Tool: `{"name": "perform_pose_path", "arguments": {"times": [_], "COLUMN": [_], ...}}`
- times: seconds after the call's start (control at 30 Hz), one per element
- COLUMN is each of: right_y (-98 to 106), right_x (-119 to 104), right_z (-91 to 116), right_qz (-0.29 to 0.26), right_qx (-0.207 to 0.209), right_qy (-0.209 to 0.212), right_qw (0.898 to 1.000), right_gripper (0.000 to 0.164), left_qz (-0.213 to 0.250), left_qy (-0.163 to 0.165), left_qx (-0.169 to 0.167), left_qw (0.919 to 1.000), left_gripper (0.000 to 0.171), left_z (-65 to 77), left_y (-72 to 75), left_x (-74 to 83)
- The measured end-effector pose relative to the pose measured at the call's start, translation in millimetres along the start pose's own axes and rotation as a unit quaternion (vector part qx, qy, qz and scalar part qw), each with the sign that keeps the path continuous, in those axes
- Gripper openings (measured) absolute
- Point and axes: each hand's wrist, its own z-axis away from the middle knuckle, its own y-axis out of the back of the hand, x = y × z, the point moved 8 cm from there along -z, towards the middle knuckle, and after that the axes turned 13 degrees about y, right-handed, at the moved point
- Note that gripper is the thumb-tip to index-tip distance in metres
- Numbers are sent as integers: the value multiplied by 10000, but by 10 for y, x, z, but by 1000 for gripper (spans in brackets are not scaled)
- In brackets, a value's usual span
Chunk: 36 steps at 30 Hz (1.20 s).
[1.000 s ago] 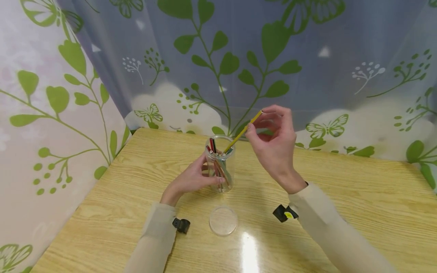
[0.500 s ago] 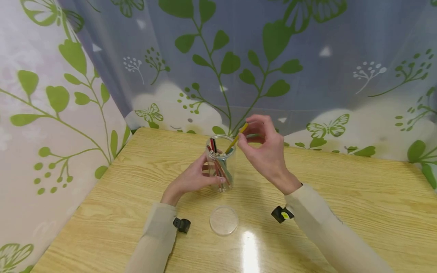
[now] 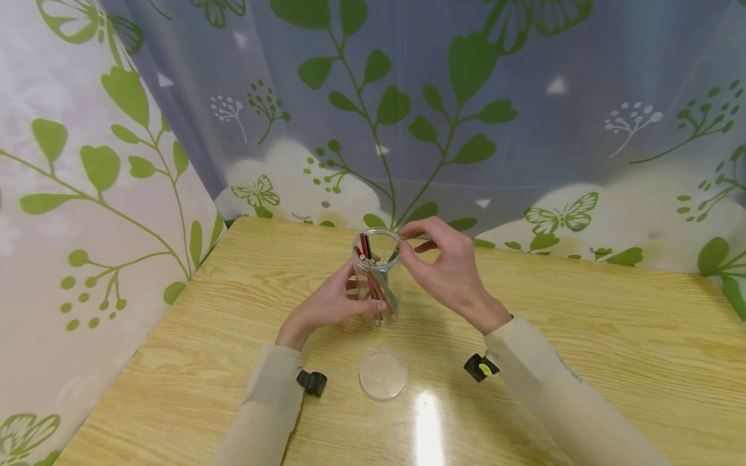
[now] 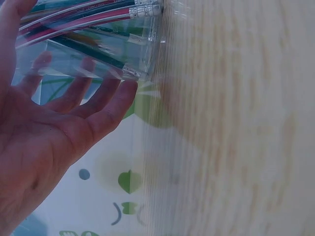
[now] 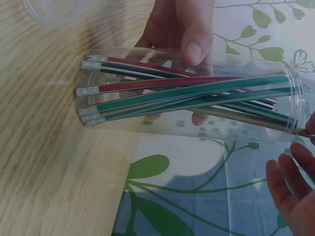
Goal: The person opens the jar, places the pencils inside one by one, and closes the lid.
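A clear plastic jar (image 3: pixel 395 277) stands on the table with several red, dark and green pencils (image 5: pixel 162 97) leaning inside, their eraser ends at the bottom in the right wrist view. My left hand (image 3: pixel 326 303) holds the jar's side, thumb in front and fingers behind. At the jar's mouth, my right hand (image 3: pixel 447 268) pinches the end of a yellow pencil (image 5: pixel 304 132), most of which is down inside. In the head view my fingers largely cover this pencil. The left wrist view shows the left palm (image 4: pixel 44 132) beside the jar's lower part.
A round clear lid (image 3: pixel 383 375) lies flat on the wooden table (image 3: pixel 233 310), in front of the jar. Behind the table hangs a blue and white curtain (image 3: pixel 524 129) with green leaves. Another patterned cloth is at the left.
My right hand has moved down and left to the jar's rim, and the yellow pencil has slid deeper into the jar. The left hand and lid have kept their places.
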Motion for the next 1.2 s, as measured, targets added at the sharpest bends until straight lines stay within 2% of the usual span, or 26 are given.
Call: {"name": "perform_pose_path", "arguments": {"times": [0.33, 0.67, 0.93, 1.2], "right_y": [-28, 22, 122, 204], "right_x": [15, 12, 33, 26], "right_z": [54, 117, 243, 421], "right_qz": [64, 89, 26, 106], "right_qx": [-228, -271, -175, -330], "right_qy": [111, 264, 77, 174], "right_qw": [9997, 9992, 9998, 9992], "right_gripper": [11, 25, 33, 34], "left_qz": [-23, -57, -58, 7], "left_qy": [29, -61, 25, 10], "left_qx": [23, 52, 91, 19], "left_qw": [10000, 10000, 9999, 10000], "left_gripper": [85, 77, 80, 79], "left_z": [-24, -23, -25, -19], "left_y": [20, 16, 24, 1], "left_x": [-1, 18, -2, -11]}}
